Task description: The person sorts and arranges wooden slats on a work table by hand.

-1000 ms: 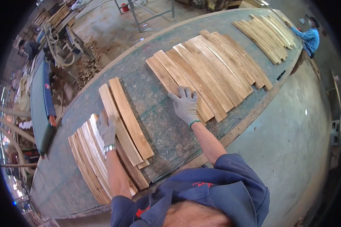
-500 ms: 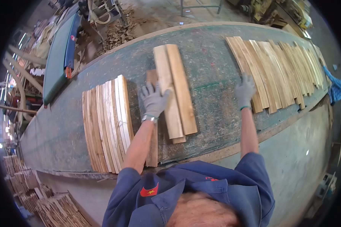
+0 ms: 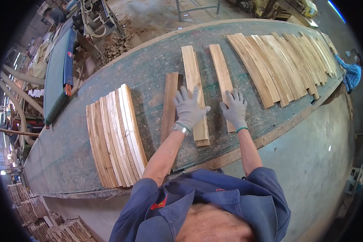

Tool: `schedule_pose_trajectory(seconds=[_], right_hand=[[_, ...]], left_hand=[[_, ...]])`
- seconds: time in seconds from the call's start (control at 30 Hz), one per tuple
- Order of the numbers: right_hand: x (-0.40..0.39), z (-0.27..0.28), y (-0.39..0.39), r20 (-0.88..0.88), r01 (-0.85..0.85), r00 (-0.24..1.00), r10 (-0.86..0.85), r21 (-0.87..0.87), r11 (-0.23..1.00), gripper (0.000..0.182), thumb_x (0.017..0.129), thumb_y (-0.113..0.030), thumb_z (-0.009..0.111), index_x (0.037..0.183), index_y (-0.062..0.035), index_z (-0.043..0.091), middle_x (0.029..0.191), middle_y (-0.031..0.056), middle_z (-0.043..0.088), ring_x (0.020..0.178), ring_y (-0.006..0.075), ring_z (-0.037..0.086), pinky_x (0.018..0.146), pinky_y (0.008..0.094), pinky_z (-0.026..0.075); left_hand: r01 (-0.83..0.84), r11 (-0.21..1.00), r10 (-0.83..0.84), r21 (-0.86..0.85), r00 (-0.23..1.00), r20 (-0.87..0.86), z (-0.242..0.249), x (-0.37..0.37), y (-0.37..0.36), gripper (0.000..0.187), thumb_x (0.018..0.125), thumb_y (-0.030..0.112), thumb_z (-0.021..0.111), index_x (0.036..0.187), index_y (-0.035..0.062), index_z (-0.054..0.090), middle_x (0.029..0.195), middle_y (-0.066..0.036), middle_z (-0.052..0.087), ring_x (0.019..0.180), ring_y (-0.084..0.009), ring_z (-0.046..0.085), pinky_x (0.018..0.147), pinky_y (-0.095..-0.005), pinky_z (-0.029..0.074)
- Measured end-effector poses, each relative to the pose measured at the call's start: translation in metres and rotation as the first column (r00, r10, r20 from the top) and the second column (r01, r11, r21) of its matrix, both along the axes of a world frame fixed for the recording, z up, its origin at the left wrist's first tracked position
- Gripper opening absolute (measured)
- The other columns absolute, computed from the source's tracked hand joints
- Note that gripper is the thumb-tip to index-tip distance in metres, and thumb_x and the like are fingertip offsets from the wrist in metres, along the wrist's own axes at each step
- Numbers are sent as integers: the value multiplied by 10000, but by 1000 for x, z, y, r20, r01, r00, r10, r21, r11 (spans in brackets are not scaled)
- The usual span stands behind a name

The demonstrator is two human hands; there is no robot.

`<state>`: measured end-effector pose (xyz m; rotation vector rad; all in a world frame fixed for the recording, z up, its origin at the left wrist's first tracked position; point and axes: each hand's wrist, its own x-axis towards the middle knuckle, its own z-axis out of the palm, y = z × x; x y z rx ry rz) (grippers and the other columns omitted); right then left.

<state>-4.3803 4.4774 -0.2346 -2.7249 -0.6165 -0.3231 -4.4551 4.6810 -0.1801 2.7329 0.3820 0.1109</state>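
Observation:
My left hand (image 3: 188, 109), in a grey glove, lies with its fingers spread on a pale wooden plank (image 3: 190, 60). Another plank shows slightly from beneath that one. My right hand (image 3: 234, 109), also gloved, rests flat with fingers apart on a single plank (image 3: 219, 66), a gap away to the right. Left of my left hand is a darker brown plank (image 3: 169, 94), partly hidden by my wrist. All of these lie on a worn green work table (image 3: 157, 52).
A row of upright-edged boards (image 3: 115, 133) stands at the left. Many planks (image 3: 266, 68) lie side by side at the right. Beyond them a person in a blue sleeve (image 3: 353, 74) is at the table's far end. A green-topped machine (image 3: 58, 76) stands at the upper left.
My right hand has moved left from beside the right-hand row onto a plank. The two planks that lay together are now apart. My left hand has shifted onto the left one.

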Motion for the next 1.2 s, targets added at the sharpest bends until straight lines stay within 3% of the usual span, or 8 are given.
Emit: schedule_pose_trajectory(seconds=[0.17, 0.3, 0.4, 0.6, 0.77, 1.03, 1.1, 1.2], right_hand=[[-70, 12, 25, 36, -105, 994, 101, 166, 981, 614, 819, -418, 699, 1343, -134, 551, 1463, 207, 432, 1362, 400, 371, 1087, 566, 282], [-140, 27, 56, -118, -223, 961, 251, 210, 952, 600, 810, -369, 699, 1348, -152, 546, 1476, 209, 401, 1372, 406, 346, 1104, 585, 253], [-151, 0, 64, -63, -230, 970, 235, 75, 970, 575, 815, -332, 672, 1351, -168, 542, 1485, 208, 379, 1376, 413, 330, 1109, 611, 224], [-135, 15, 54, 2, -227, 974, 228, 126, 966, 518, 822, -376, 666, 1284, -149, 602, 1413, 215, 470, 1340, 418, 381, 1096, 627, 211], [-130, 10, 51, 79, -163, 985, 154, 131, 978, 635, 834, -461, 676, 1332, -87, 555, 1403, 230, 476, 1339, 403, 389, 1098, 582, 242], [-188, 21, 124, 99, -480, 876, 472, 274, 834, 657, 843, -417, 676, 1390, -96, 502, 1459, 207, 438, 1343, 403, 401, 1098, 559, 283], [-197, 13, 139, 134, -531, 846, 516, 288, 797, 672, 829, -407, 687, 1414, -140, 493, 1482, 187, 429, 1365, 395, 379, 1112, 568, 264], [-189, 11, 141, 23, -394, 918, 397, -67, 916, 680, 820, -392, 694, 1437, -198, 485, 1503, 162, 418, 1375, 390, 368, 1126, 581, 244]], left_hand=[[-71, 956, 114, -283, 984, 140, -14, -13, 24, 681, 755, 149, 678, 1396, 69, 462, 1431, -313, 388, 1189, -454, 544, 952, -465, 499], [-96, 992, 67, 83, 950, 304, -55, -41, 59, 678, 787, 177, 716, 1401, 44, 461, 1431, -308, 410, 1106, -475, 584, 925, -479, 513], [-209, 976, 217, -59, 936, 276, -64, -49, 63, 655, 813, 189, 702, 1402, 46, 453, 1453, -287, 392, 1104, -473, 584, 922, -478, 513], [280, 924, -222, -260, 947, 230, -44, -62, 62, 453, 883, 304, 628, 1254, 46, 590, 1310, -234, 550, 1181, -393, 561, 1002, -457, 461], [-256, 930, 159, 264, 928, 338, -31, -112, 77, 588, 923, 339, 569, 1429, 66, 448, 1457, -322, 375, 1357, -511, 358, 1132, -537, 315], [-244, 898, 197, -367, 967, -161, -45, -63, 96, 650, 1006, 450, 444, 1534, 91, 321, 1583, -216, 285, 1476, -370, 249, 1211, -469, 158], [-34, 409, 148, -912, 988, 29, -29, -52, 99, 621, 999, 492, 451, 1481, 101, 434, 1557, -154, 373, 1492, -293, 231, 1214, -357, 170], [111, 857, -36, -502, 987, 157, 22, -74, 119, 608, 994, 466, 455, 1492, 119, 421, 1565, -151, 361, 1484, -292, 255, 1218, -396, 162]])
